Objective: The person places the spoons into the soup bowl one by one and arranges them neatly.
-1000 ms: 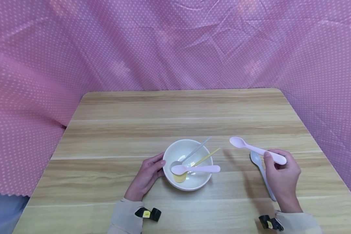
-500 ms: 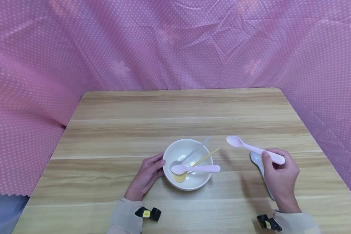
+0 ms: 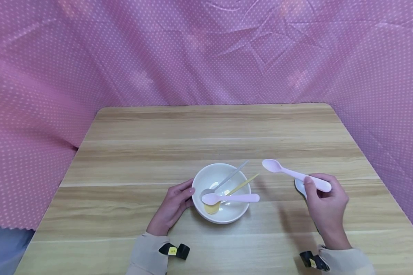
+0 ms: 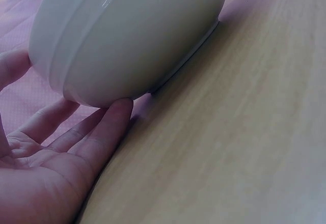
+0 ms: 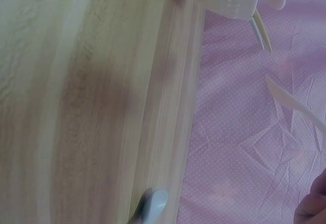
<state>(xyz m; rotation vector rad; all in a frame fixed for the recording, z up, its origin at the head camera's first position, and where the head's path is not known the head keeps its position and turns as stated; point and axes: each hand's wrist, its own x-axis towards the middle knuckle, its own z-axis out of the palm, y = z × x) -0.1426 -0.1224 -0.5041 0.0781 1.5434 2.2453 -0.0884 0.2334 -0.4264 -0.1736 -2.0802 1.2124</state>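
With the left hand [image 3: 172, 208] resting open-fingered against the white round bowl [image 3: 221, 215], the right hand [image 3: 327, 208], pinching the pale pink plastic spoon [image 3: 294, 174], should tip its scoop down among those inside.

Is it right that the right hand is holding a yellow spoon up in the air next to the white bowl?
Not quite. The spoon in the right hand is pink, not yellow, as the head view shows. It is indeed held in the air beside the white bowl.

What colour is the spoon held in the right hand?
Pale pink; the spoon in the right hand shows best in the head view.
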